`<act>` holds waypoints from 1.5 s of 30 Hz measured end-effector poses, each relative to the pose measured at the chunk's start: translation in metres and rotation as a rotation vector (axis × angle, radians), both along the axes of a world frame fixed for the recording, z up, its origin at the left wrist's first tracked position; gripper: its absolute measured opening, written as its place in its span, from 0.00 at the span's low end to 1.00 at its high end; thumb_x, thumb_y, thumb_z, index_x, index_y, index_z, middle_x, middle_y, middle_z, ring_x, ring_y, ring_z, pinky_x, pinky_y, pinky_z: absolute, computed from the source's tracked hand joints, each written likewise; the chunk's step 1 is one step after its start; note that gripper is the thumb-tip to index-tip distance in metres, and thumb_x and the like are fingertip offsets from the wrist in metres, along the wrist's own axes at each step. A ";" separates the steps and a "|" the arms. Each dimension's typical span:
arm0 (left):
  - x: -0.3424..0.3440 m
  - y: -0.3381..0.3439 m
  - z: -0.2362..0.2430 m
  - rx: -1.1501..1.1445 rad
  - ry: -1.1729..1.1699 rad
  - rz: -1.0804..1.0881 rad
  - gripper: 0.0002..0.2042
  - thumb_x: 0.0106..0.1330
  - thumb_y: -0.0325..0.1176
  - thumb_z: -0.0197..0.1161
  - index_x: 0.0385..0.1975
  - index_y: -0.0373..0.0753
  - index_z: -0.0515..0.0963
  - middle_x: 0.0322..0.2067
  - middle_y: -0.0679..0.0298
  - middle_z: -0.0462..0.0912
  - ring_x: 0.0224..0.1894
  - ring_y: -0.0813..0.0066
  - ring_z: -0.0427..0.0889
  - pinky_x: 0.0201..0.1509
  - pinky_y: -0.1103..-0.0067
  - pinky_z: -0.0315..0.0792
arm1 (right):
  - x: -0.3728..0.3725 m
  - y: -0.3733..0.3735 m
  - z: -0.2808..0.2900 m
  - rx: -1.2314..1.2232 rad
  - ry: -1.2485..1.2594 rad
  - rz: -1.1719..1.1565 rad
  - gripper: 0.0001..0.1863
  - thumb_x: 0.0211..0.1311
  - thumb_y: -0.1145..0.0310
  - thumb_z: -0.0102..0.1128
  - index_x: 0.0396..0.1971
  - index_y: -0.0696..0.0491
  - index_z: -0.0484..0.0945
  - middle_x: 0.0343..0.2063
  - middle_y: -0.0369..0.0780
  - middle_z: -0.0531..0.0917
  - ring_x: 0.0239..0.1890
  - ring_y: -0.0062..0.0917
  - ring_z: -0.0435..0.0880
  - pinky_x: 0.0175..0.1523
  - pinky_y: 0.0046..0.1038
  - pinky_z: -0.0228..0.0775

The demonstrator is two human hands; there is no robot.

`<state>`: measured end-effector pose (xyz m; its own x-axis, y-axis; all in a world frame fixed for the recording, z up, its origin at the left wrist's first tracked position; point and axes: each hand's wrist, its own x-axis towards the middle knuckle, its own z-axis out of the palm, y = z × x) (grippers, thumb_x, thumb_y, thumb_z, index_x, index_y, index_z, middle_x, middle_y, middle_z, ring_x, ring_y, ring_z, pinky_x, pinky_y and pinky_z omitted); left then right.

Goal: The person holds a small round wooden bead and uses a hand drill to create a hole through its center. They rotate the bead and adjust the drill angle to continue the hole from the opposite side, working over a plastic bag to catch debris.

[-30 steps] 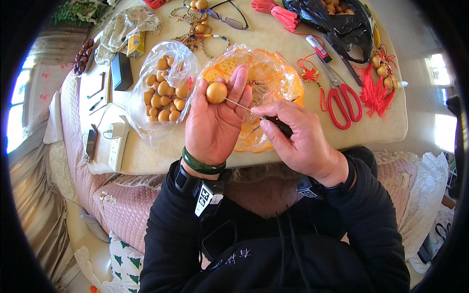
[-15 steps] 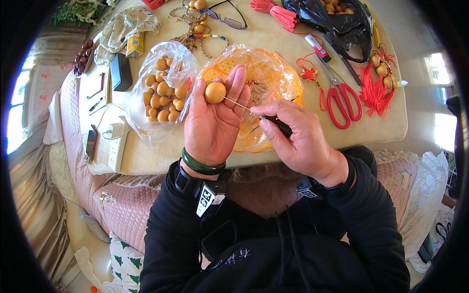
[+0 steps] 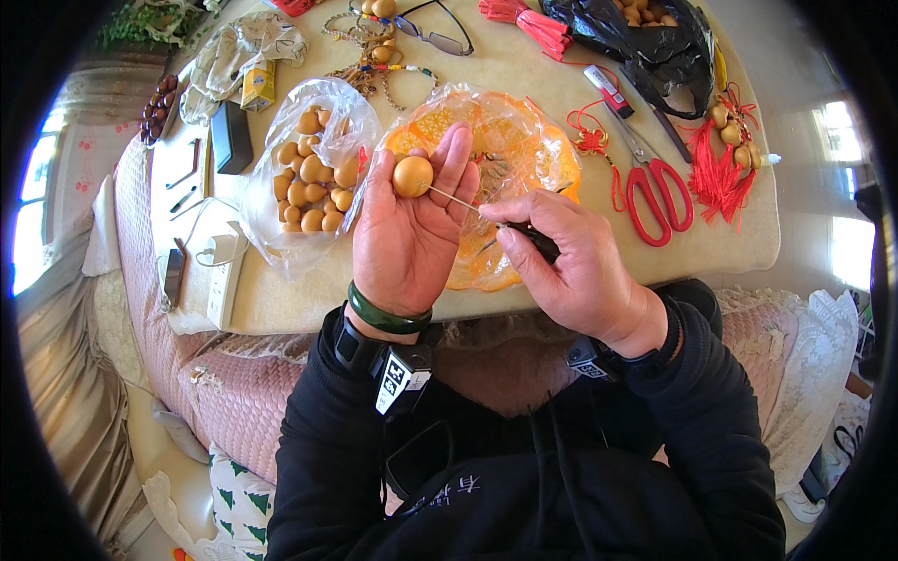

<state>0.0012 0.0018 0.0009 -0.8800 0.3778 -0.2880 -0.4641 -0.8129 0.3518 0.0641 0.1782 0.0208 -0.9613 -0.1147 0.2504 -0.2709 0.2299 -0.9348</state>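
Over the table, my left hand (palm up) holds a gourd; my right hand pinches a thin tool.

On the table we see glasses at the far side. At the far left we have a patterned cloth, a yellow box just beside it, a black box nearer to us, and brown beads by the left edge. Our power strip lies near left. On the right are red-handled scissors, with a white-and-red tube at their blade tips. Off the table we notice a plant far left, a curtain left, a tree-patterned cushion near left and white lace near right.
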 end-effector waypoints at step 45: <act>0.006 0.009 0.006 -0.274 0.148 0.145 0.13 0.79 0.42 0.44 0.43 0.40 0.73 0.56 0.49 0.79 0.62 0.59 0.77 0.66 0.66 0.70 | 0.001 0.003 0.005 0.042 0.011 0.002 0.09 0.61 0.81 0.58 0.42 0.58 0.79 0.31 0.47 0.82 0.33 0.41 0.83 0.39 0.31 0.75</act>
<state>0.0072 0.0104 0.0073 -0.9587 0.1718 -0.2269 -0.2782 -0.7330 0.6207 0.0656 0.1808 0.0254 -0.9585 -0.1269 0.2554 -0.2811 0.2686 -0.9213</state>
